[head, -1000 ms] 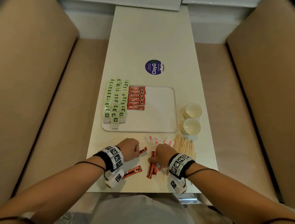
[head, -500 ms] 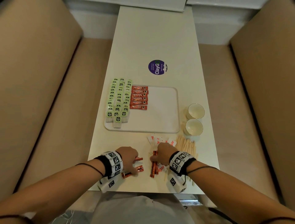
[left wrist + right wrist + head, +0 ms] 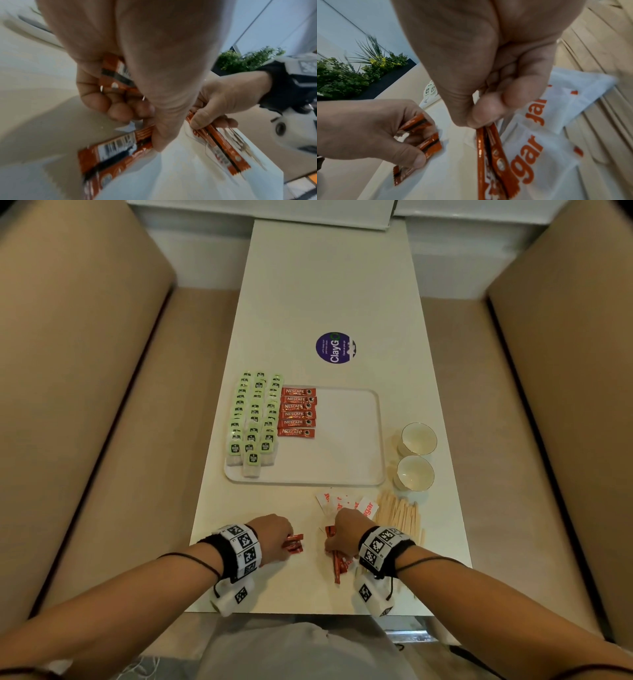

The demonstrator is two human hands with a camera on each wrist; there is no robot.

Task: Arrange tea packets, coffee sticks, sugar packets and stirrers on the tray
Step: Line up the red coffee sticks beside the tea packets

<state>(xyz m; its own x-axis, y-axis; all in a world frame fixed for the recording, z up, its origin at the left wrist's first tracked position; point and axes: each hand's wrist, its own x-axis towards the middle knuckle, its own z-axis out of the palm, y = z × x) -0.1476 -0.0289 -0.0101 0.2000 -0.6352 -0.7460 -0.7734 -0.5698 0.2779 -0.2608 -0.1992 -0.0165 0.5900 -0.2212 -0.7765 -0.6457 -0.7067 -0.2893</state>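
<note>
Low in the frame, both hands grip red foil coffee sticks — left hand two, right hand a bundle. Behind lies the white rectangular tray.

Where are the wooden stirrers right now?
In the head view, the wooden stirrers lie off the tray, on the table's near right, just right of the sugar packets and below the two cups.

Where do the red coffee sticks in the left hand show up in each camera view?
Head: red coffee sticks low centre, poking from the left hand.
Left wrist: centre, inside curled fingers.
Right wrist: lower left, gripped.
Shared landmark: right hand, holding its own sticks in all three.
</note>
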